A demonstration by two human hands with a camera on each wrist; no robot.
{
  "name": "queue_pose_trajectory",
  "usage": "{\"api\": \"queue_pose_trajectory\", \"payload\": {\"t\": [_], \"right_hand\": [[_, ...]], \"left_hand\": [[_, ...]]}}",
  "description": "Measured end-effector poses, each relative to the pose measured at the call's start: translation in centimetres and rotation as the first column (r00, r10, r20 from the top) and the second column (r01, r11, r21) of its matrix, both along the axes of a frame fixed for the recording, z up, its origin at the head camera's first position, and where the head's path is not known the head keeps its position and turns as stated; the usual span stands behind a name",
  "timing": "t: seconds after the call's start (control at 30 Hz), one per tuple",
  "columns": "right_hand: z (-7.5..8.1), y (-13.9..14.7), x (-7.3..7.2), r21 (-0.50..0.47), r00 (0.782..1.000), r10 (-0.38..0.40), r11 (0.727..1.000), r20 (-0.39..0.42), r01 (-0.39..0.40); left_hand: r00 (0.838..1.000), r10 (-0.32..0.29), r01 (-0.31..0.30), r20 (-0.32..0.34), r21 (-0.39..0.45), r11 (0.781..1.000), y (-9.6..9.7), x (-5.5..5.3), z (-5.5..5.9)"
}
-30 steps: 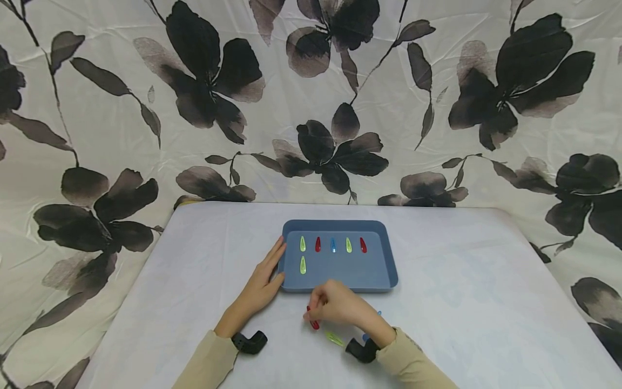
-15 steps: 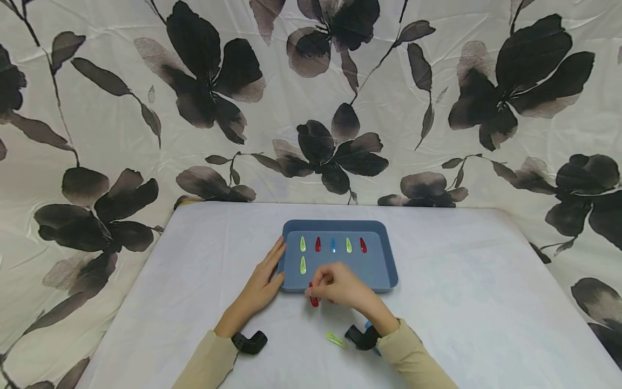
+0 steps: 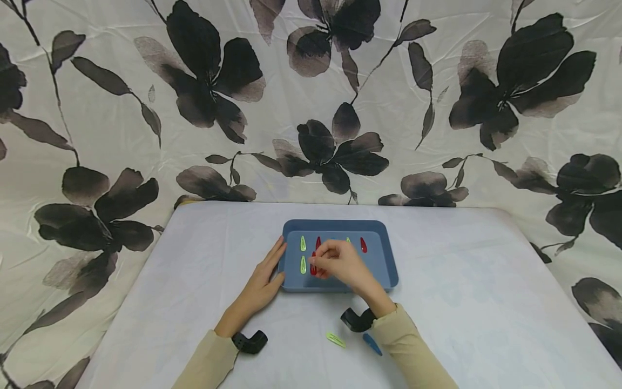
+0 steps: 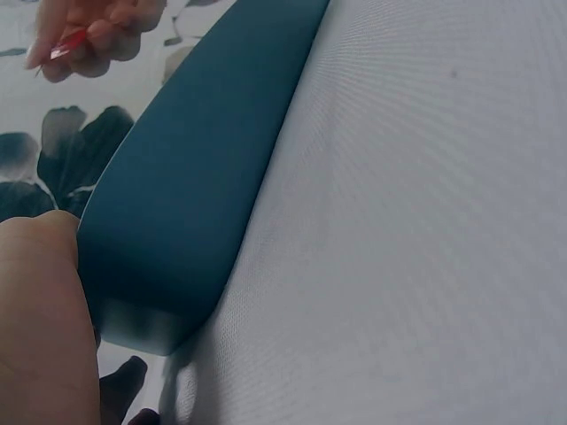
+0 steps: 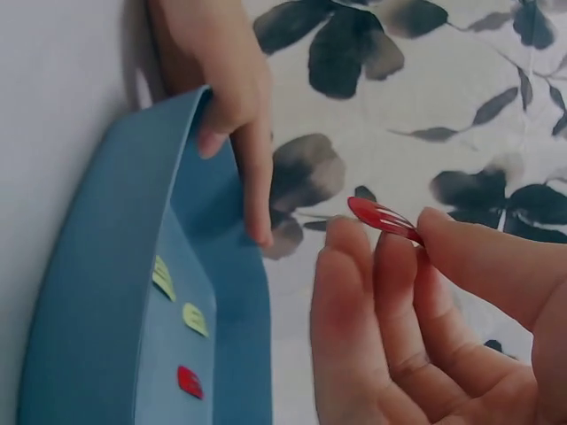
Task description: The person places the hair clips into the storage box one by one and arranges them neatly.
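My right hand (image 3: 340, 265) pinches a red snap hair clip (image 5: 383, 218) between thumb and fingertips, over the blue-grey tray (image 3: 386, 267). The fingers of my left hand (image 3: 258, 285) lie straight along the tray's left side, touching it. In the tray, a light green hair clip (image 3: 303, 243) begins the back row, and another green hair clip (image 3: 303, 265) lies in front of it. Further along the back row are a red hair clip (image 3: 318, 241) and, at the right, a second red hair clip (image 3: 363, 245). My right hand partly hides the clips between them.
On the white table (image 3: 461, 292), in front of the tray, lie a loose green hair clip (image 3: 335, 339) and a blue hair clip (image 3: 372, 344) beside my right sleeve. A floral cloth (image 3: 311, 97) hangs behind the table.
My right hand has carried the red hair clip from the table in front, over the tray's near rim, to beside the front green clip. My left hand has stayed in place.
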State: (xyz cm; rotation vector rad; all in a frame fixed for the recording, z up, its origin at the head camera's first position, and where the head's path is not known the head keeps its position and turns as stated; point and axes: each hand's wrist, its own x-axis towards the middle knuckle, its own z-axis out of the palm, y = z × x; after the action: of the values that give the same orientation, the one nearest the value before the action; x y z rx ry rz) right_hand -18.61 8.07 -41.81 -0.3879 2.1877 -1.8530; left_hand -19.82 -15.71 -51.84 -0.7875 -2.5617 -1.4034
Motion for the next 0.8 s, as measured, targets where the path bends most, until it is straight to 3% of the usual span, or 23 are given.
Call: {"api": "queue_pose_trajectory", "payload": {"t": [0.37,0.8], "right_hand": [[-1.1,-0.1,-1.7,-0.160,0.993,-0.067,0.984,0.095,0.082],[-3.9,-0.4,-2.8,-0.066,0.949,-0.199,0.973,0.244,0.221]], "left_hand": [[1.000,-0.003,0.003,-0.005,-0.007,1.000,0.0,0.0,0.0],[1.000,0.000,0.000,0.006,-0.007,1.000,0.1,0.1,0.1]]}}
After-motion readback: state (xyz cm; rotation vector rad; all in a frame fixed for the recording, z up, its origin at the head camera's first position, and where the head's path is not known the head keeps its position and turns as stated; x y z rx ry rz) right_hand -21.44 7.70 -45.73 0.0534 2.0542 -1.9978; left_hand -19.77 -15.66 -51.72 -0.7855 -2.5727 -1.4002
